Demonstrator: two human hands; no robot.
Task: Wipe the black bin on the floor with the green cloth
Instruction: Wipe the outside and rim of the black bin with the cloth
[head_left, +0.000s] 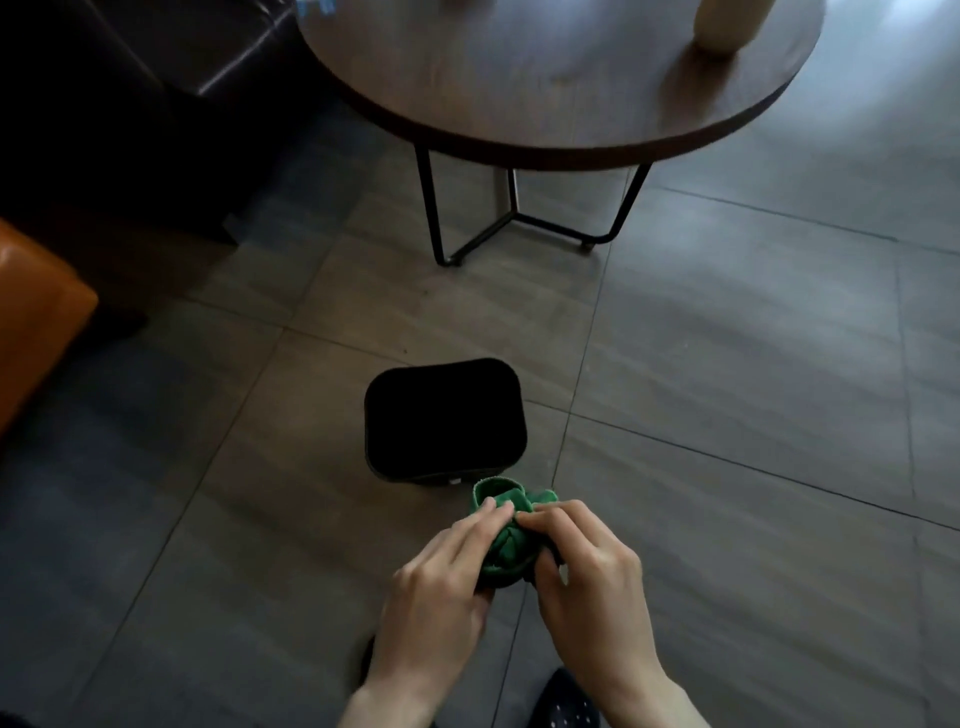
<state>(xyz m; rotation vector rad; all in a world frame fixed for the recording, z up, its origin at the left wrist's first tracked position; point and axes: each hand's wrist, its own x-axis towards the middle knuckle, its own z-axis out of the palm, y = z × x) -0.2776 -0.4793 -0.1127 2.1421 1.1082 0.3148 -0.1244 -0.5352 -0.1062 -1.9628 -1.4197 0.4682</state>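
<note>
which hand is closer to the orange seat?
Left. The left hand is on the cloth, on the side toward the orange seat at the frame's left edge; the right hand holds the cloth's far side.

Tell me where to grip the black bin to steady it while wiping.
Grip the black bin by its left rim, coming down from above with the left hand. It stands upright with the top facing up, and the floor around it is bare. The green cloth stays with the right hand.

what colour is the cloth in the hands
Green; the cloth shows best in the head view, bunched between both hands.
</note>
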